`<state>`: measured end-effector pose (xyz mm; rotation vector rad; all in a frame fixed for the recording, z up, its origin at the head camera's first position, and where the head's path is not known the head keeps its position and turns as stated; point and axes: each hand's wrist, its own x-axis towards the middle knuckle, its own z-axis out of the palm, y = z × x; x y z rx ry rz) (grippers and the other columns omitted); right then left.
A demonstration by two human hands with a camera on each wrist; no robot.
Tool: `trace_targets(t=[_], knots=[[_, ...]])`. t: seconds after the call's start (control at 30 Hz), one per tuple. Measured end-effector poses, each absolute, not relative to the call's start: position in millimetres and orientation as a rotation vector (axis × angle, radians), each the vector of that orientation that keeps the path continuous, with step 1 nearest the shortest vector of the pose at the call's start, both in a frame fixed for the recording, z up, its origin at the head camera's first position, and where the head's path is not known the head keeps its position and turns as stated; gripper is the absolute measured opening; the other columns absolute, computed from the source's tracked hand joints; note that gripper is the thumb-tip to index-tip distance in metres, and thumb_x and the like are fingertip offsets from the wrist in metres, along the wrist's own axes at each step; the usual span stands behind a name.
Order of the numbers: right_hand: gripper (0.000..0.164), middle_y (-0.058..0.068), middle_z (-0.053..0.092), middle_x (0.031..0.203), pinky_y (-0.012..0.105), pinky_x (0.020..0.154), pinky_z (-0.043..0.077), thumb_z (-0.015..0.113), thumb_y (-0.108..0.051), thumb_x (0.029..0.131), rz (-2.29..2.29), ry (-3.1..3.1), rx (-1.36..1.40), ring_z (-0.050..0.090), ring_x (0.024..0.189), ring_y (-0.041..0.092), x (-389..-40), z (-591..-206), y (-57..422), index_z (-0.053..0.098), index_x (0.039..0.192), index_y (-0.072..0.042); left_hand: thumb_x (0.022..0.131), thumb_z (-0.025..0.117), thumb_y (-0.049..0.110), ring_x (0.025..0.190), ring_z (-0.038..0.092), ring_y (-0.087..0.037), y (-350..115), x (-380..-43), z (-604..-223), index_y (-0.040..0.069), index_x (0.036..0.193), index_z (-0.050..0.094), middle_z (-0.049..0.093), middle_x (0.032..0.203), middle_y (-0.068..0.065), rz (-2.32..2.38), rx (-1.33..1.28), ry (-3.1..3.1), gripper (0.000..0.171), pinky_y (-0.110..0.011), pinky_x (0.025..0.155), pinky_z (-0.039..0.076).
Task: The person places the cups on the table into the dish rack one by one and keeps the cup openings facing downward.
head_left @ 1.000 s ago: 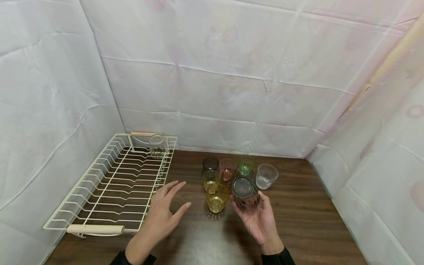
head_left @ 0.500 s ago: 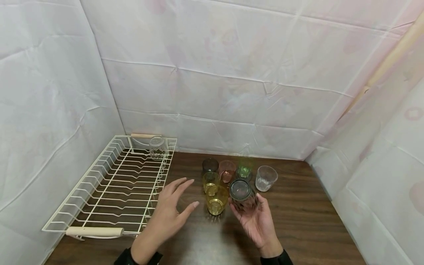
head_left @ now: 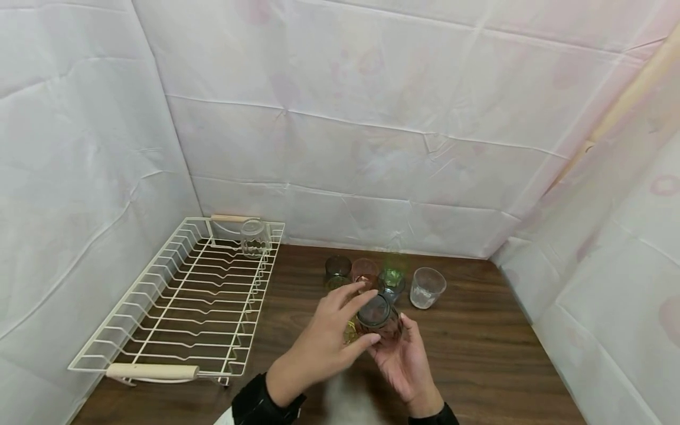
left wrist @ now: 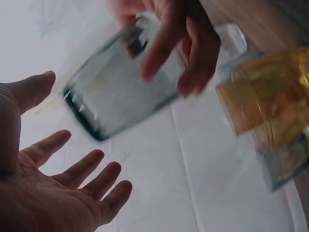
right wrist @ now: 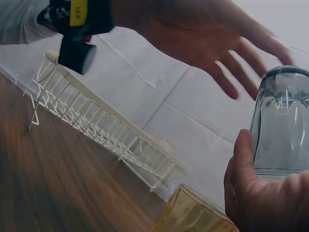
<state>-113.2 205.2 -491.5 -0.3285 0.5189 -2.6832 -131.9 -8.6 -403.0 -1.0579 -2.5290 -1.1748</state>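
My right hand (head_left: 405, 367) holds a smoky grey drinking glass (head_left: 381, 320) upside down, base upward, above the table. Its fingers and thumb curl round the glass near the rim, as the right wrist view shows. My left hand (head_left: 321, 339) is beside the base of this glass with fingers and thumb spread. In the left wrist view a gap separates the left fingers (left wrist: 82, 169) from the glass. Beneath the left hand, a yellow glass (head_left: 350, 332) is mostly hidden; in the left wrist view yellow glass (left wrist: 289, 92) shows at the right.
A cream wire dish rack (head_left: 153, 371) stands at the left, with an upturned clear glass (head_left: 255, 238) in its far right corner. Behind the hands stand a dark glass (head_left: 338, 267), a pink glass (head_left: 365, 269), a green glass (head_left: 393, 277) and a clear glass (head_left: 427, 288).
My left hand has moved right, from near the rack to beside the grey glass. The right hand has shifted slightly left with the glass.
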Motion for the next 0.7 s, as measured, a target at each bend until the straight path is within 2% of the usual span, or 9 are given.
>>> trace_targets(t=[0.07, 0.17, 0.43, 0.7], knots=[[0.060, 0.002, 0.066, 0.145, 0.035, 0.118, 0.051, 0.016, -0.045, 0.118, -2.691, 0.539, -0.289, 0.064, 0.132, 0.019, -112, -491, 203, 0.059, 0.145, -0.015, 0.100, 0.077, 0.039, 0.159, 0.039, -0.033, -2, -131, -404, 0.039, 0.163, 0.041, 0.040, 0.170, -0.003, -1.179, -1.085, -2.551, 0.073, -0.065, 0.121, 0.042], [0.054, 0.001, 0.064, 0.145, 0.036, 0.119, 0.050, 0.019, -0.045, 0.118, -2.692, 0.560, -0.246, 0.062, 0.133, 0.017, -110, -491, 199, 0.056, 0.145, -0.017, 0.101, 0.075, 0.038, 0.159, 0.040, -0.033, 4, -130, -407, 0.040, 0.162, 0.041, 0.040, 0.170, -0.002, -1.197, -1.079, -2.575, 0.070, -0.062, 0.121, 0.044], [0.053, 0.002, 0.066, 0.143, 0.036, 0.118, 0.052, 0.019, -0.045, 0.117, -2.699, 0.581, -0.212, 0.065, 0.131, 0.015, -111, -490, 196, 0.059, 0.142, -0.018, 0.102, 0.074, 0.035, 0.153, 0.049, -0.028, 10, -130, -414, 0.034, 0.158, 0.050, 0.045, 0.165, -0.003, -1.180, -1.043, -2.530, 0.061, -0.052, 0.114, 0.053], [0.050, 0.001, 0.065, 0.143, 0.035, 0.117, 0.052, 0.022, -0.046, 0.117, -2.710, 0.617, -0.145, 0.065, 0.130, 0.014, -110, -491, 194, 0.057, 0.143, -0.021, 0.100, 0.077, 0.034, 0.148, 0.055, -0.027, 11, -129, -416, 0.033, 0.156, 0.053, 0.049, 0.162, -0.004, -1.162, -1.034, -2.498, 0.061, -0.050, 0.110, 0.056]])
